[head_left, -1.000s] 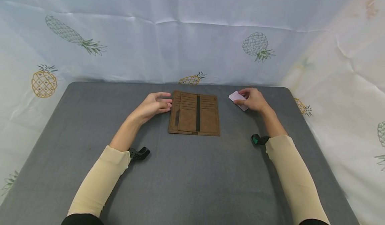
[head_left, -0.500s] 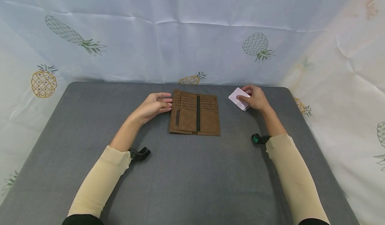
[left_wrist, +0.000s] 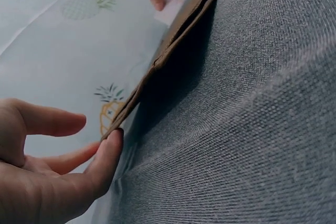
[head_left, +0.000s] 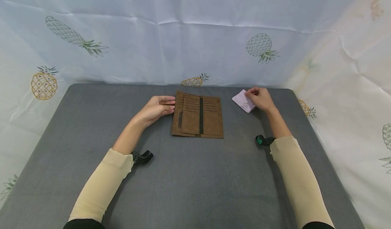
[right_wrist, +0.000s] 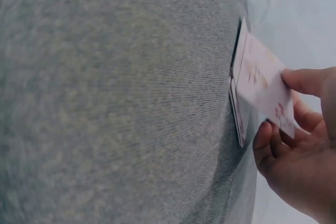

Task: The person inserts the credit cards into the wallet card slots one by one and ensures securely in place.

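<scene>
A brown bifold wallet (head_left: 211, 122) lies spread open, with rows of card slots and a dark strip down its middle. My left hand (head_left: 155, 108) is at its left edge. In the left wrist view, the fingertips (left_wrist: 113, 142) touch the wallet's edge (left_wrist: 140, 88) from below, and that side stands raised off the cloth; the thumb is apart from it. Right of the wallet is a small stack of pale pink cards (head_left: 242, 100). My right hand (head_left: 260, 98) pinches the top card (right_wrist: 262, 74) between thumb and fingers, tilting it up from the other cards (right_wrist: 239, 116).
A grey cloth (head_left: 195, 181) covers the table. White curtains (head_left: 213, 4) printed with pineapples hang behind and at the sides. A black wrist camera (head_left: 143, 157) sits below the left hand, another camera (head_left: 263, 140) below the right.
My right hand has shifted slightly along the pink cards, its grip moving toward their right corner, leaving more of them showing. The wallet's left side has risen a little; the left hand is nearly still.
</scene>
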`<move>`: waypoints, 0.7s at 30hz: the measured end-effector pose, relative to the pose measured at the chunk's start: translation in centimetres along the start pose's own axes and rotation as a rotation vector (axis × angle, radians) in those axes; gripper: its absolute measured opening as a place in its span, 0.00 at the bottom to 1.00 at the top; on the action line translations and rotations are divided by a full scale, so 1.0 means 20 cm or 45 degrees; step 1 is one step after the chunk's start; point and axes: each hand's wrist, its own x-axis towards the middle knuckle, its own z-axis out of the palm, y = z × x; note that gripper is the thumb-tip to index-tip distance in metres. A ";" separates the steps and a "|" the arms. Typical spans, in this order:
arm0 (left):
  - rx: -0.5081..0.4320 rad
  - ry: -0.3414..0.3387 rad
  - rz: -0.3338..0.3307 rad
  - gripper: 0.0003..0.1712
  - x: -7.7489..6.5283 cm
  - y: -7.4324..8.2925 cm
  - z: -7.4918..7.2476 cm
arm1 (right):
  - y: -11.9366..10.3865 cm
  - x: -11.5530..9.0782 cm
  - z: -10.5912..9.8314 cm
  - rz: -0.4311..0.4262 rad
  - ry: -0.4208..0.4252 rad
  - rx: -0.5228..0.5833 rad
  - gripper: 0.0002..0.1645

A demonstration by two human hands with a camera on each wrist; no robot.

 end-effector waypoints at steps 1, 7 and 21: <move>0.010 -0.002 0.003 0.37 0.00 0.00 0.00 | 0.00 0.00 0.00 -0.002 0.000 0.022 0.18; 0.055 -0.023 0.044 0.36 0.00 -0.01 -0.01 | -0.04 0.00 0.01 -0.049 -0.029 0.175 0.21; 0.047 -0.001 0.036 0.36 0.01 -0.02 0.00 | -0.24 -0.05 0.11 -0.128 0.012 0.399 0.21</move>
